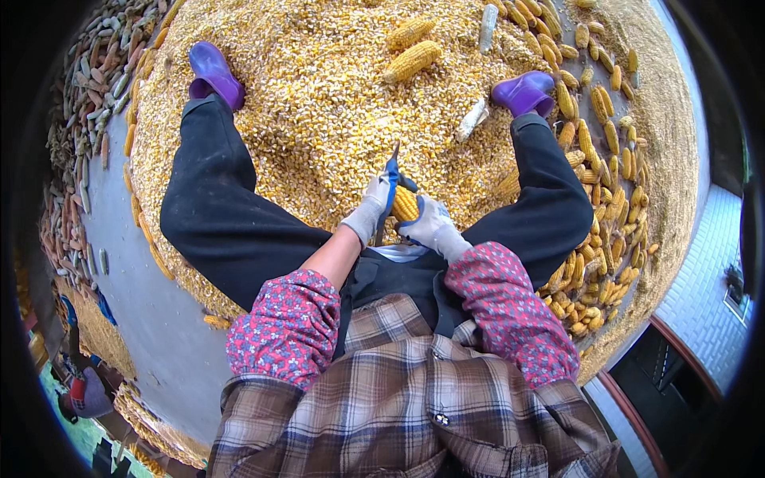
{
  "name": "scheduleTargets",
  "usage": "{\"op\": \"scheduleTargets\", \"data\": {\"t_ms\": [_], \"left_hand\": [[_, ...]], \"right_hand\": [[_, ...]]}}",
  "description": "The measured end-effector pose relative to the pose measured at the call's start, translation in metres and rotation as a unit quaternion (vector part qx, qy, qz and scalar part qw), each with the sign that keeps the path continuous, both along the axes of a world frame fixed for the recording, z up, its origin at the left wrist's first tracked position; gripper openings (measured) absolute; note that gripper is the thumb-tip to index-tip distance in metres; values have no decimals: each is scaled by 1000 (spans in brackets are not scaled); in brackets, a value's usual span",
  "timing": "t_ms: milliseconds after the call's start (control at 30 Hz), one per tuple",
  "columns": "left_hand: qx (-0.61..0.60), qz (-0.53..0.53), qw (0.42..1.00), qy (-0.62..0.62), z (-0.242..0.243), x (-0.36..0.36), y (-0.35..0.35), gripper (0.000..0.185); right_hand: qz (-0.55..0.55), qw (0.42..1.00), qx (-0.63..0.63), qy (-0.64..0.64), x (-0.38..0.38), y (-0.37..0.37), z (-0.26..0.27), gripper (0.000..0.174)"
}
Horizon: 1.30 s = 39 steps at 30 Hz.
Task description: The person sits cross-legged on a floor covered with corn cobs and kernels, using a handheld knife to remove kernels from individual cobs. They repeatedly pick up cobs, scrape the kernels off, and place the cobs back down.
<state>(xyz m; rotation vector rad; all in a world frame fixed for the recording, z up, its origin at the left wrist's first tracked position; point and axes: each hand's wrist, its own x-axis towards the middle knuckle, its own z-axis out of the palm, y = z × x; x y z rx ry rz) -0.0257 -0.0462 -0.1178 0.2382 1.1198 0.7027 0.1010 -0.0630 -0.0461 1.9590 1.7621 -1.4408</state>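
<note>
Both my hands wear white knit gloves with blue coated palms. My left hand (380,190) grips a slim, dark pointed tool (395,151), whose tip sticks up past the fingers; its exact kind is unclear. In my right hand (429,221) is a yellow ear of corn (406,205), held upright and tilted against the left hand. The left fingers touch or lie very near its upper end. Below and ahead spreads a heap of loose corn kernels (311,131). Two whole ears (412,61) lie on the heap, and a pale bare cob (472,120) rests near my right boot.
My purple boots (216,74) stand on the kernels. Many whole ears (615,221) are piled at the right, with a grain bank (669,149) beyond. Stripped cobs (89,89) are heaped at far left across grey floor (155,340). Another person (89,391) is at the lower left.
</note>
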Motion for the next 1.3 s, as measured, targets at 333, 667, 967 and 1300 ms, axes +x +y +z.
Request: {"op": "scheduleTargets", "data": {"t_ms": [333, 667, 967, 1300], "left_hand": [[21, 51, 998, 5, 7, 13, -8, 33], [-97, -72, 993, 13, 28, -1, 7, 67], [-5, -38, 999, 19, -8, 4, -1, 60], [-73, -57, 996, 3, 12, -7, 4, 63]], "right_hand": [[-76, 997, -27, -15, -10, -12, 37, 43], [-83, 996, -23, -28, 17, -12, 41, 54], [1, 998, -31, -46, -11, 5, 21, 47], [-133, 981, -136, 49, 7, 1, 49, 51]]}}
